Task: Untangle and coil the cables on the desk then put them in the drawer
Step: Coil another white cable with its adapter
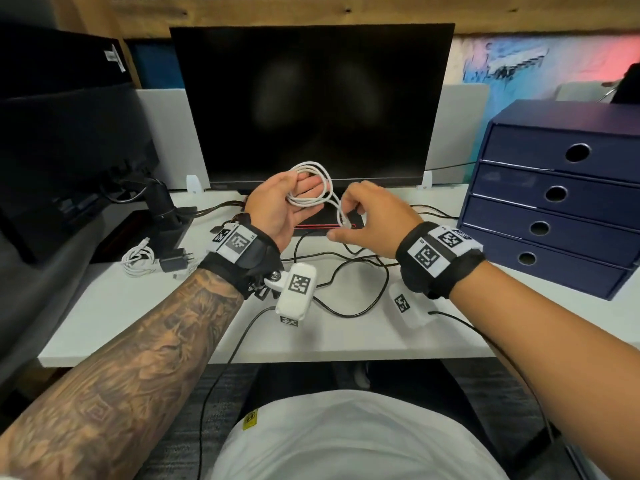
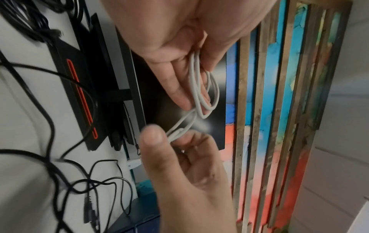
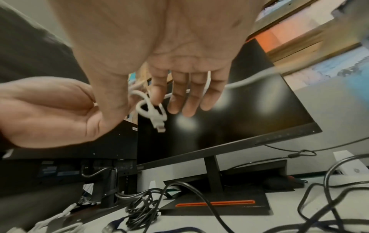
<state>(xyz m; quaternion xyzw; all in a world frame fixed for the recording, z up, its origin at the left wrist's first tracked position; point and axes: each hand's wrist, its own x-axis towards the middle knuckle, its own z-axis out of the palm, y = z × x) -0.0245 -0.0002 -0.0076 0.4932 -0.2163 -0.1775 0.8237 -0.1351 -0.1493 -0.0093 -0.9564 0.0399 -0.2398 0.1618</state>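
A white cable (image 1: 304,203) is wound in loose loops over my upturned left hand (image 1: 287,199), well above the desk and in front of the monitor. In the left wrist view the thumb holds the white cable's loops (image 2: 196,88) against the fingers. My right hand (image 1: 360,216) sits just to the right and pinches the cable's tail between thumb and forefinger. The white cable's connector end (image 3: 159,124) dangles below that pinch. A long black cable (image 1: 360,271) lies tangled on the desk under both hands. The blue drawer unit (image 1: 554,192) at right has every drawer closed.
A second white cable (image 1: 138,259) lies bunched beside a black charger (image 1: 175,259) on the left of the white desk (image 1: 138,323). A dark monitor (image 1: 311,98) on its black base (image 1: 325,220) stands behind the hands. Another monitor's arm (image 1: 162,209) stands at left.
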